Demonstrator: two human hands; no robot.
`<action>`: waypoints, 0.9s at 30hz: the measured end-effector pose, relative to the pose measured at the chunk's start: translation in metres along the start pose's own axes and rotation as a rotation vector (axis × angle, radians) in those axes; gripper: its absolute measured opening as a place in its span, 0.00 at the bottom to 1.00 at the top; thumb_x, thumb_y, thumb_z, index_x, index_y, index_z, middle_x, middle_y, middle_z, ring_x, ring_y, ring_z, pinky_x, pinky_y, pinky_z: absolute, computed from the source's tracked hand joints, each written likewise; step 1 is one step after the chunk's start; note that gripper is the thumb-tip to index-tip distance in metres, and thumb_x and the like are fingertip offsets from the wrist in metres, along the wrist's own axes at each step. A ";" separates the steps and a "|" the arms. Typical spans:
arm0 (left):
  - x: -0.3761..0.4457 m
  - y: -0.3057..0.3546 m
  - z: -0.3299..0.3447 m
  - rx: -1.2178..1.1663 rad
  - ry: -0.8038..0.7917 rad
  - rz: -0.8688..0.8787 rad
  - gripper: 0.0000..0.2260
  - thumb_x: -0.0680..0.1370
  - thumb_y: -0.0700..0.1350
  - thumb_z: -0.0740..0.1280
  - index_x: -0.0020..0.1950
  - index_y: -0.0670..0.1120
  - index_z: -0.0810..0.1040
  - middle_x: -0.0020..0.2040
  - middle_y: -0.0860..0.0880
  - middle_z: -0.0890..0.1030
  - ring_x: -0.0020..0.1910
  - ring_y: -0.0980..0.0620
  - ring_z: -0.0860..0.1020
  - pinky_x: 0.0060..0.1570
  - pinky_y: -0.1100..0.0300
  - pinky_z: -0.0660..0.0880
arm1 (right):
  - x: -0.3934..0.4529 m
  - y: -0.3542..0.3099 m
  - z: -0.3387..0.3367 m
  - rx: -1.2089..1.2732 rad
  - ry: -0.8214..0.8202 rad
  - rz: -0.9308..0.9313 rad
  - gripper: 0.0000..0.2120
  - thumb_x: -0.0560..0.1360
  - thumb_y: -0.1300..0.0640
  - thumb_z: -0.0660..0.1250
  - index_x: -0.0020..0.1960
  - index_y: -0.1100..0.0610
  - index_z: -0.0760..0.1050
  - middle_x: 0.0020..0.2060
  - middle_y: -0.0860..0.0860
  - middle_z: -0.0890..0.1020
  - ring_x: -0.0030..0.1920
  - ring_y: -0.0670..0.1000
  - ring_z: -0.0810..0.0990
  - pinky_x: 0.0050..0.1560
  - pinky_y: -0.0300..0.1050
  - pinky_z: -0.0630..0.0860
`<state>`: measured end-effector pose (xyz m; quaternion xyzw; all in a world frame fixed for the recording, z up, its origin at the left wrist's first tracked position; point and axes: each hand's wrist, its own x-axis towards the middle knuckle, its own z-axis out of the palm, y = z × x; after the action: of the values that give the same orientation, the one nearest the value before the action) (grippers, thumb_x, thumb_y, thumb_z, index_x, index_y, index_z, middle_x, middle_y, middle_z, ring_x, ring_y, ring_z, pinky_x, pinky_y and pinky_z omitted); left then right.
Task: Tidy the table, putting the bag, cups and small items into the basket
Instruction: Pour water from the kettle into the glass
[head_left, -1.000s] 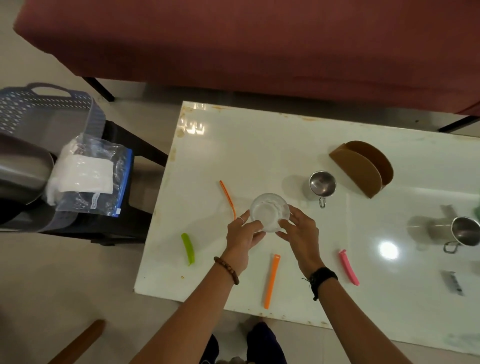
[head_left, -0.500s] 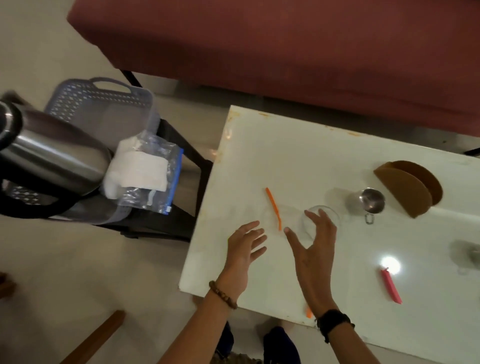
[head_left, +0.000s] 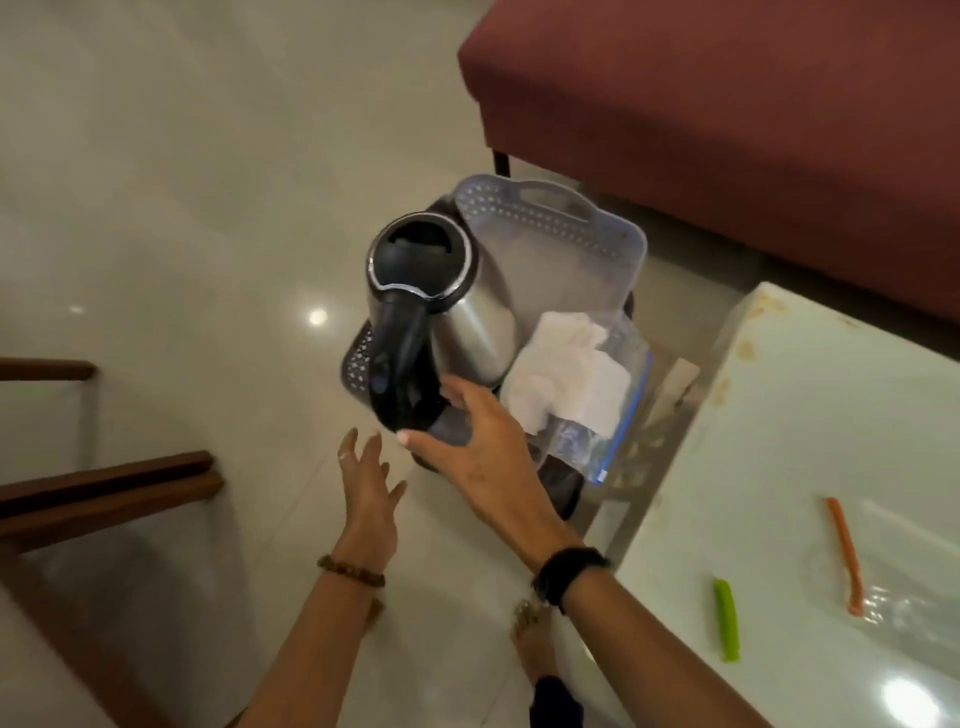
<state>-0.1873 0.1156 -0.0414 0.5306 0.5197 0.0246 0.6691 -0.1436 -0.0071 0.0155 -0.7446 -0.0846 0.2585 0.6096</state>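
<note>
A grey perforated basket (head_left: 550, 218) stands on a dark stool left of the white table (head_left: 810, 415). Inside it a steel kettle (head_left: 467, 312) with a black handle stands upright, and a clear zip bag (head_left: 582, 384) holding white paper hangs over the basket's near rim. My right hand (head_left: 478, 447) is spread with straight fingers at the base of the kettle's handle, touching or just short of it. My left hand (head_left: 366, 478) is open over the floor, just left of the basket. An orange stick (head_left: 844, 551) and a green stick (head_left: 727, 618) lie on the table.
A dark red sofa (head_left: 727, 104) runs behind the basket and table. Wooden furniture pieces (head_left: 104, 483) stand at the left on the glossy tiled floor. My foot (head_left: 530, 639) shows below my right arm.
My view has swung left from the table to the basket. Both hands left the clear glass cup on the table and moved left toward the kettle and basket.
</note>
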 end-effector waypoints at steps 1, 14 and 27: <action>0.010 0.008 -0.001 0.024 -0.060 0.012 0.20 0.80 0.50 0.56 0.72 0.52 0.60 0.70 0.45 0.68 0.68 0.43 0.68 0.64 0.44 0.68 | 0.013 -0.004 0.009 -0.023 -0.026 -0.017 0.29 0.70 0.43 0.70 0.68 0.49 0.66 0.61 0.43 0.72 0.58 0.39 0.69 0.47 0.24 0.65; 0.034 0.020 0.010 -0.105 -0.141 -0.002 0.13 0.78 0.44 0.61 0.63 0.46 0.70 0.50 0.45 0.82 0.47 0.47 0.81 0.42 0.57 0.81 | 0.059 -0.022 0.053 0.204 0.438 -0.213 0.08 0.68 0.42 0.69 0.35 0.43 0.73 0.26 0.34 0.78 0.29 0.38 0.78 0.32 0.27 0.72; -0.012 0.003 0.028 0.147 0.246 0.370 0.28 0.73 0.39 0.68 0.70 0.48 0.60 0.70 0.45 0.66 0.67 0.49 0.67 0.68 0.46 0.66 | -0.044 -0.057 -0.039 0.181 0.358 -0.410 0.06 0.68 0.44 0.67 0.37 0.41 0.70 0.23 0.37 0.75 0.24 0.43 0.75 0.26 0.30 0.71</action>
<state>-0.1713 0.0907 -0.0338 0.6573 0.4915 0.1732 0.5444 -0.1511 -0.0465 0.0867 -0.6881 -0.1011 0.0008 0.7185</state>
